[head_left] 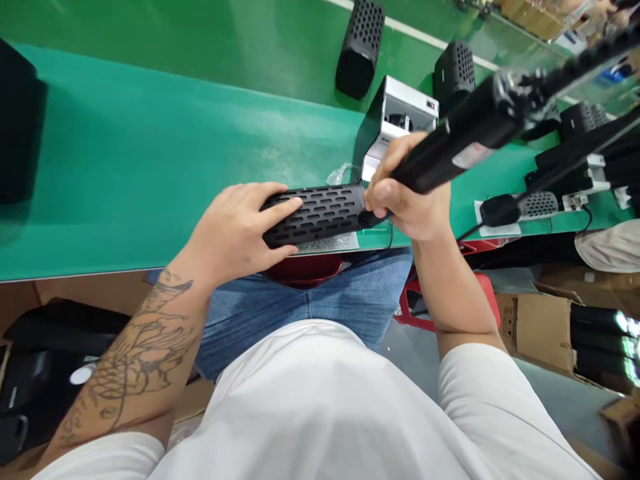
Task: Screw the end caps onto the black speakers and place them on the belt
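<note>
A black casing with rows of slotted holes lies at the table's front edge. My left hand grips its left end, with the thumb at the near side and the fingers over the top. My right hand is closed around a black electric screwdriver, which slants down to the left. Its tip meets the right end of the casing; any screw there is hidden. Just behind my right hand stands a white and black screw feeder.
Perforated black housings stand along the far side of the green table. A large black object sits at the far left. Clear plastic wrap lies behind the casing. Open cartons and red stools are below the table.
</note>
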`<state>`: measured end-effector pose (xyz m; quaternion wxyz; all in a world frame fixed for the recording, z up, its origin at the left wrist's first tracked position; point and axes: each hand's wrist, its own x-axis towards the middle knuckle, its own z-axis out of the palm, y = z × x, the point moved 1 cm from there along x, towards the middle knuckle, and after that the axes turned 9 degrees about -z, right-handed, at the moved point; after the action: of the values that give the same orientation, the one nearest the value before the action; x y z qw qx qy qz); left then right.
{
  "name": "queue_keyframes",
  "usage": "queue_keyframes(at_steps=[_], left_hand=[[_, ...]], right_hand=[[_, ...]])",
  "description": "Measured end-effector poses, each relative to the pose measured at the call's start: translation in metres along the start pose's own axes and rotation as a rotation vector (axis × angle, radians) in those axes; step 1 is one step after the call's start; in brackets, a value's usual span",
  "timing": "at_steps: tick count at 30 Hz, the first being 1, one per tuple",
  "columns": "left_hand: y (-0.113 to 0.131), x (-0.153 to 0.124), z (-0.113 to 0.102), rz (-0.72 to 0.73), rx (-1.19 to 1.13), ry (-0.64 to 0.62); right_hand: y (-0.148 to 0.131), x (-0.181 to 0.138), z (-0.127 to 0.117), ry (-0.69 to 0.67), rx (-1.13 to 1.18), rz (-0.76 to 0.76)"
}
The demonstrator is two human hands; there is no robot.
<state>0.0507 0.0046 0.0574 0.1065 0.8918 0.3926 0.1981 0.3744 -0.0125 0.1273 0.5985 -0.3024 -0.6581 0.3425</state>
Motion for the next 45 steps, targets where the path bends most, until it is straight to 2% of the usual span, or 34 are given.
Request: queue_keyframes(at_steps=[4,6,10,12,16,18,24,27,29,31,33,37,41,45], left_hand=[[-0.008,0.002,0.0,0.018,0.006,-0.002],[-0.009,0.003,0.0,0.013,0.01,0.009],[-0.007,0.009,-0.007,-0.052,-0.007,0.013],[-0.007,0.016,-0.013,-0.122,-0.034,-0.022],[-0.012,0.032,-0.026,-0.234,-0.096,-0.122],[-0.017,0.039,-0.03,-0.249,-0.112,-0.156],[-0.036,0.051,-0.031,-0.223,-0.173,-0.187],[-0.04,0.049,-0.03,-0.197,-0.181,-0.188],[-0.039,0.041,-0.028,-0.165,-0.174,-0.174],[-0.037,0.028,-0.023,-0.133,-0.161,-0.133],[-0.036,0.012,-0.014,-0.112,-0.161,-0.057],[-0.036,-0.021,0.015,-0.076,-0.194,0.146],[-0.037,-0.038,0.043,-0.056,-0.273,0.285],[-0.039,-0.039,0.057,-0.076,-0.335,0.301]], right_hand=[[-0.001,0.009,0.004,-0.047,-0.161,0.139],[-0.004,0.015,0.012,-0.048,-0.207,0.162],[-0.015,0.033,0.023,-0.05,-0.162,-0.063],[-0.019,0.043,0.015,0.004,-0.209,-0.065],[-0.017,0.048,-0.018,0.135,-0.365,0.231],[-0.012,0.042,-0.032,0.152,-0.346,0.297],[0.002,0.034,-0.063,0.159,-0.276,0.263],[0.011,0.041,-0.07,0.263,-0.324,0.127],[0.016,0.044,-0.067,0.396,-0.316,-0.055],[0.02,0.043,-0.061,0.46,-0.27,-0.177],[0.024,0.041,-0.056,0.472,-0.232,-0.204],[0.021,0.034,-0.057,0.486,-0.239,-0.155],[-0.017,0.022,-0.04,0.523,-0.225,-0.161],[-0.063,0.009,0.007,0.357,-0.057,-0.158]])
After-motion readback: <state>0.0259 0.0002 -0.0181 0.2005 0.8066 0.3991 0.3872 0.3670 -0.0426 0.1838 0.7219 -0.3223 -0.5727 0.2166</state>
